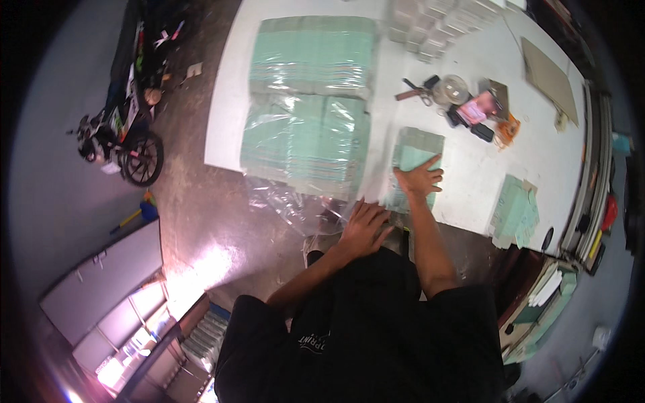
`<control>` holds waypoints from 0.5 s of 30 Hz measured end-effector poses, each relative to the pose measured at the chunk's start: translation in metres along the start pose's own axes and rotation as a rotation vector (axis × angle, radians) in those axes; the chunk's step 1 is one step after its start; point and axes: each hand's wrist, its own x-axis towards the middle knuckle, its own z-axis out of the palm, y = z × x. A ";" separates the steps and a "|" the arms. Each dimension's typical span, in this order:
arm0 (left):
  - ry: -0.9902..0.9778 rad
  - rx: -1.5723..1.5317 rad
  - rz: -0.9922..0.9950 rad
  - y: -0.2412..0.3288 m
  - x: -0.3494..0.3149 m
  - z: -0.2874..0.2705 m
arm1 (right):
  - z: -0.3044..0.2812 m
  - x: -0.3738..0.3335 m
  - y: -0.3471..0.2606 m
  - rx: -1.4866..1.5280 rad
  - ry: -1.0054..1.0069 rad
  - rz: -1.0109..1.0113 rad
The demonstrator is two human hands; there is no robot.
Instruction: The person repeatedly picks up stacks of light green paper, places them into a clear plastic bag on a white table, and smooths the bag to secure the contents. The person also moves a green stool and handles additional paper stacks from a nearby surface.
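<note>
My right hand [421, 180] lies with spread fingers on a small stack of pale green printed sheets [422, 142] near the table's front edge. Left of it, my left hand [366, 225] is stretched out at that edge, its fingertips close to the stack's lower left corner. Whether those fingertips touch the stack or the plastic beside them I cannot tell. A large block of green stacks [306, 134] sits further left under clear plastic film [289, 201], whose loose end hangs over the edge toward my left hand.
The white table [463, 191] also bears pale stacked boxes [437, 27], a clear round container [450, 89], a pink-screened phone [478, 107], a cardboard sheet [549, 77] and loose green pieces [516, 209]. A motorbike [127, 151] stands on the floor at left.
</note>
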 end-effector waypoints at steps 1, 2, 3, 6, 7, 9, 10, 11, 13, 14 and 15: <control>0.012 -0.018 -0.027 0.000 -0.024 -0.013 | 0.003 -0.001 -0.005 -0.022 0.026 -0.001; 0.016 -0.035 -0.048 -0.001 -0.047 -0.026 | 0.007 -0.008 -0.009 -0.035 0.126 -0.017; 0.065 -0.019 -0.096 -0.003 -0.070 -0.037 | 0.011 -0.012 -0.009 -0.035 0.135 -0.036; 0.248 0.038 -0.213 -0.029 -0.126 -0.070 | 0.020 -0.003 -0.003 -0.007 0.178 -0.067; 0.345 0.068 -0.267 -0.045 -0.145 -0.080 | 0.018 -0.001 0.001 -0.003 0.167 -0.107; 0.523 0.055 -0.288 -0.086 -0.185 -0.097 | 0.011 0.000 0.014 0.004 0.150 -0.183; 0.557 0.124 -0.303 -0.097 -0.190 -0.113 | 0.010 0.001 0.030 0.094 0.130 -0.201; 0.589 0.189 -0.314 -0.107 -0.186 -0.132 | 0.010 0.002 0.051 0.186 0.115 -0.216; 0.602 0.345 -0.309 -0.142 -0.177 -0.157 | 0.011 -0.017 0.090 0.472 0.073 -0.347; 0.579 0.438 -0.305 -0.165 -0.175 -0.162 | 0.018 -0.048 0.101 0.714 -0.052 -0.380; 0.564 0.534 -0.300 -0.189 -0.169 -0.167 | 0.018 -0.080 0.108 0.956 -0.176 -0.424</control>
